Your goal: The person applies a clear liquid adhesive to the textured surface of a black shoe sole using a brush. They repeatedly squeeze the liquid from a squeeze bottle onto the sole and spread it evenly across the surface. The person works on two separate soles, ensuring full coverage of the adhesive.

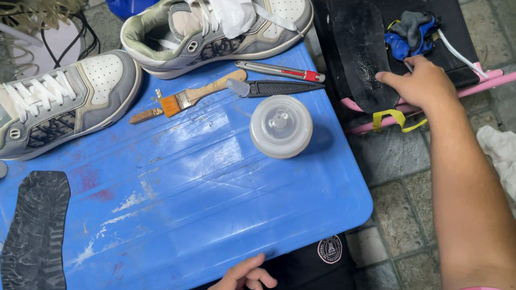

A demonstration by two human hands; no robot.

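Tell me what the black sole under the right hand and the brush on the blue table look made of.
Black sole: looks like matte rubber, with a shiny wet-looking patch beside the right hand. Brush: pale bare wood handle, orange bristles, probably synthetic. Blue table: scuffed, glossy, likely plastic.

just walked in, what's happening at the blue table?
A person sits at a blue table with a pair of grey and white sneakers, one at the left and one at the top. The right hand reaches off to a black chair and rests on a black sole lying there. The left hand idles, open, at the table's near edge, holding nothing. A second sole, a brush, a craft knife and a lidded tub lie on the table.
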